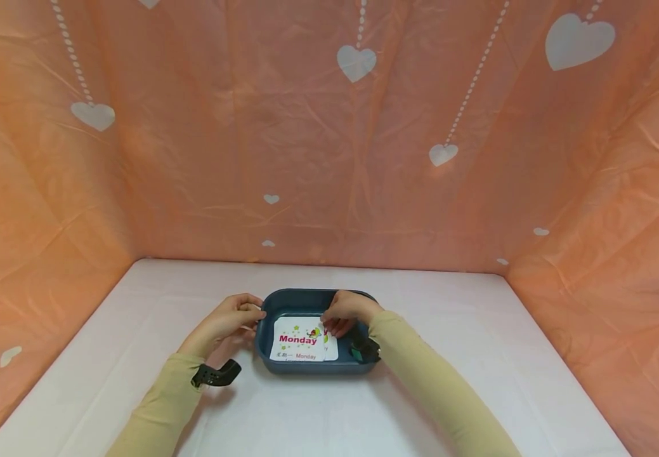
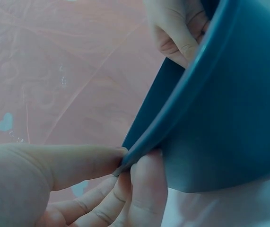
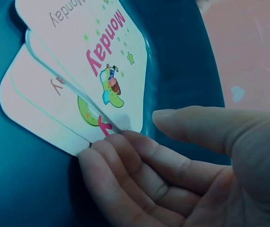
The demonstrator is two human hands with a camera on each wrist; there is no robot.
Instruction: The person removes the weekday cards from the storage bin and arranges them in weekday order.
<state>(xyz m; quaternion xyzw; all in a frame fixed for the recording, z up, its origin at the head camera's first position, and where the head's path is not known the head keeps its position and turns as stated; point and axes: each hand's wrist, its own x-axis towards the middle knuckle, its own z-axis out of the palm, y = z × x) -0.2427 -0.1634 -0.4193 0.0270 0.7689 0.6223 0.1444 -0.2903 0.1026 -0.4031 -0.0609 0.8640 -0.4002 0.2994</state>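
A dark blue tray (image 1: pixel 319 367) sits on the table, holding several white word cards (image 1: pixel 297 349) fanned over one another. The top card (image 3: pixel 85 42) reads "Monday" in pink, with a small cartoon figure and green stars; the lower cards (image 3: pixel 33 97) show only their edges. At the tray's left end, my left hand (image 1: pixel 229 322) pinches the rim between thumb and fingers. My right hand (image 1: pixel 349 309) reaches inside the tray at the cards' right side. Its fingertips (image 3: pixel 90 163) touch the cards' edge, while the thumb (image 3: pixel 182 118) stands apart from them.
The tray stands on a white-covered table (image 1: pixel 449 355). Orange curtains (image 1: pixel 306 146) with white hearts enclose the back and both sides. A black wrist strap (image 1: pixel 215 374) is on the left wrist, and the right wrist's device (image 1: pixel 365 348) overlaps the tray's right end.
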